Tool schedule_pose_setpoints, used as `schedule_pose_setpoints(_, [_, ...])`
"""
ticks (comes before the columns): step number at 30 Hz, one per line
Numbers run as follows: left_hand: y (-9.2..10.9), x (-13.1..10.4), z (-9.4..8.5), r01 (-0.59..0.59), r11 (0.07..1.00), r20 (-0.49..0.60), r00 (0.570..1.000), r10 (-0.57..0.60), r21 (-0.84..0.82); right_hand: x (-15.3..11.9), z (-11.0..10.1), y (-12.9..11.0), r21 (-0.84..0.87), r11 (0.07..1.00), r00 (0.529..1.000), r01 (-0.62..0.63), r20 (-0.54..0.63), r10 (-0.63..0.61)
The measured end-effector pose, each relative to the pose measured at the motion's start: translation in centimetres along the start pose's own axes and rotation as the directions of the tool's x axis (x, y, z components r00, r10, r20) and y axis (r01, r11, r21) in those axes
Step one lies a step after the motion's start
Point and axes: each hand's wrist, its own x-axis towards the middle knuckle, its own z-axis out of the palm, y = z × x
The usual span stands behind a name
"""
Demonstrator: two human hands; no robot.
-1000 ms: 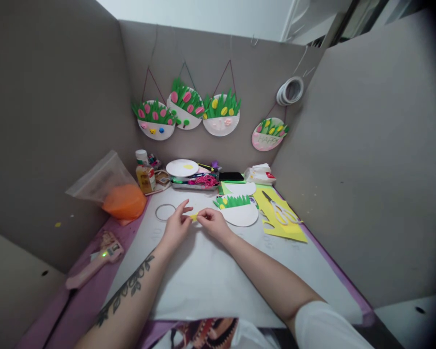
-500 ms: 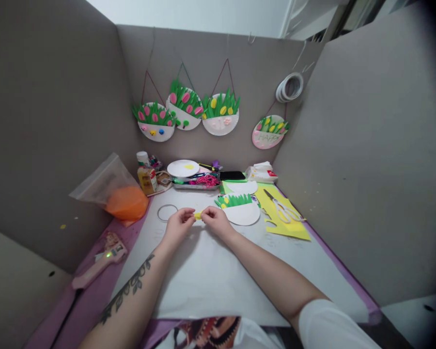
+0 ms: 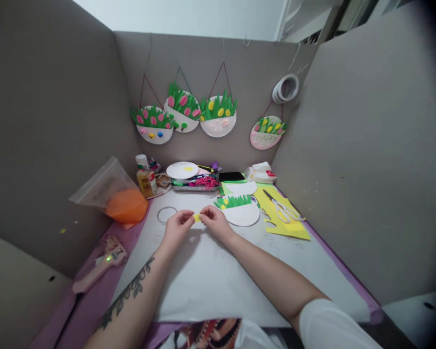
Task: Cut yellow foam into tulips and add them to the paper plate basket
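Observation:
Between my two hands is a small yellow paper piece [image 3: 196,218], pinched at its left end by my left hand [image 3: 178,226] and at its right end by my right hand [image 3: 215,221]. Both hands are above the white sheet covering the table. Just behind my right hand lies a white paper-plate craft [image 3: 241,214] with green paper grass and small yellow pieces along its top. A thin dark ring [image 3: 166,208] lies beside my left hand.
White-handled scissors [image 3: 284,212] rest on cut yellow paper [image 3: 288,232] at the right. At the left are a bag of orange material [image 3: 126,206], a bottle [image 3: 146,182] and a pink glue gun [image 3: 101,269]. A supply tray [image 3: 195,187] stands behind; decorated plates [image 3: 218,127] hang above.
The camera view has shifted slightly. Both hands still hold the yellow piece, which is tilted a little differently and shows more of its face.

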Motion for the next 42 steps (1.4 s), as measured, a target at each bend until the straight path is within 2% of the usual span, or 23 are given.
schedule_pose_setpoints(4, [0.1, 0.2, -0.4, 0.036, 0.994, -0.047, 0.998, -0.041, -0.105, 0.2, -0.5, -0.4, 0.110, 0.993, 0.999, -0.034, -0.008, 0.035])
schedule_pose_setpoints(10, [0.0, 0.4, -0.5, 0.039, 0.981, -0.065, 0.997, -0.052, -0.188, -0.3, -0.5, -1.4, 0.025, 0.999, 1.000, 0.028, 0.000, -0.028])
schedule_pose_setpoints(18, [0.2, 0.0, -0.1, 0.033, 0.994, -0.002, 0.999, -0.033, -0.107, -0.2, -0.3, -1.2, -0.072, 0.997, 0.999, 0.038, -0.017, -0.039])
schedule_pose_setpoints(21, [-0.2, 0.3, -0.2, 0.033, 0.996, -0.044, 0.998, -0.037, -0.078, 0.4, -0.9, -0.7, -0.030, 1.000, 0.996, 0.000, -0.090, -0.002])
schedule_pose_setpoints(24, [-1.2, 0.6, -0.3, 0.088, 0.995, -0.072, 0.994, -0.085, 0.043, 1.0, -1.6, 0.0, 0.040, 0.999, 0.980, -0.027, -0.198, 0.034])
schedule_pose_setpoints(26, [-1.8, 0.6, -0.4, 0.118, 0.961, -0.044, 0.993, -0.111, 0.249, 1.2, -1.9, 0.3, 0.064, 0.998, 0.971, -0.021, -0.234, 0.035])
schedule_pose_setpoints(29, [-1.8, 0.1, -0.5, 0.046, 0.807, 0.011, 0.998, -0.065, 0.589, 1.3, -2.1, 0.6, 0.056, 0.998, 0.970, -0.009, -0.243, 0.022])
schedule_pose_setpoints(31, [-1.0, -0.3, -0.5, -0.016, 0.688, 0.036, 0.999, -0.015, 0.725, 1.3, -2.1, 0.6, 0.031, 1.000, 0.970, 0.001, -0.243, 0.006])
schedule_pose_setpoints(33, [-0.1, -0.4, -0.1, -0.049, 0.603, 0.068, 0.998, -0.009, 0.796, 1.3, -2.2, 0.6, 0.017, 1.000, 0.969, 0.011, -0.247, -0.007])
schedule_pose_setpoints(35, [0.7, 0.0, 0.6, -0.099, 0.563, 0.141, 0.990, -0.031, 0.820, 1.4, -2.2, 0.6, 0.015, 1.000, 0.968, 0.013, -0.250, -0.009])
schedule_pose_setpoints(36, [0.9, 0.5, 1.1, -0.089, 0.551, 0.147, 0.987, -0.062, 0.830, 1.4, -2.2, 0.6, 0.015, 1.000, 0.968, 0.011, -0.250, -0.007])
schedule_pose_setpoints(38, [0.9, 1.6, 2.2, -0.076, 0.540, 0.140, 0.987, -0.079, 0.838, 1.3, -2.2, 0.5, 0.016, 1.000, 0.968, 0.006, -0.250, -0.001])
schedule_pose_setpoints(42, [-0.2, 3.3, 3.8, -0.091, 0.530, 0.131, 0.991, -0.039, 0.843, 1.2, -2.0, 0.2, 0.017, 1.000, 0.970, 0.000, -0.242, 0.004])
